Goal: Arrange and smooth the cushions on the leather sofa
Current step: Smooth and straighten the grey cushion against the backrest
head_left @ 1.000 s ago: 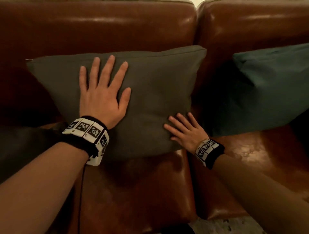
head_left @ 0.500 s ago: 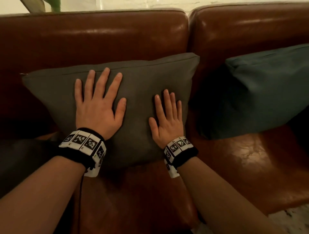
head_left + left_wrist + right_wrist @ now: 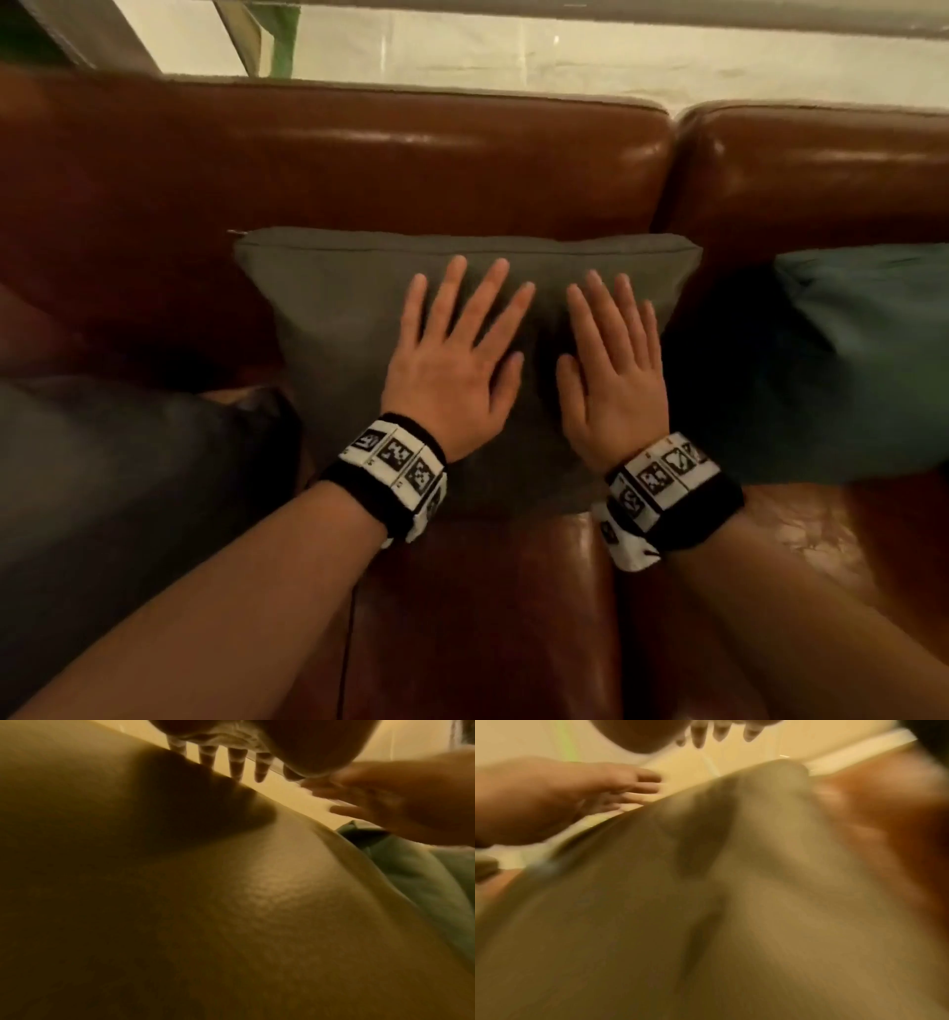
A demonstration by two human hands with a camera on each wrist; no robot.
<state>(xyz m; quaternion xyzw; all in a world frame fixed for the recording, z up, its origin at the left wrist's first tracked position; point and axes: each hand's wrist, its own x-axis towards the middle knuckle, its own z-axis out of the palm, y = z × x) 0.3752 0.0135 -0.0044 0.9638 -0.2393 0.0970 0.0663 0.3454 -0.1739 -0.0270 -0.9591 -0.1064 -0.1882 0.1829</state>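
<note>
1. Middle cushion (image 3: 349,329) is leaning against the sofa (image 3: 359,164) backrest, its base sitting on the seat.
2. Left hand (image 3: 452,370) and right hand (image 3: 611,375) are lying flat, side by side, on its front face.
3. Second cushion (image 3: 847,360) is leaning just right of it.
4. Third cushion (image 3: 102,462) is lying towards the seat's left end.

Person: bare forearms; black wristband (image 3: 382,485) on each wrist, white square-tag strip; thin black cable (image 3: 346,652) under left forearm.
</note>
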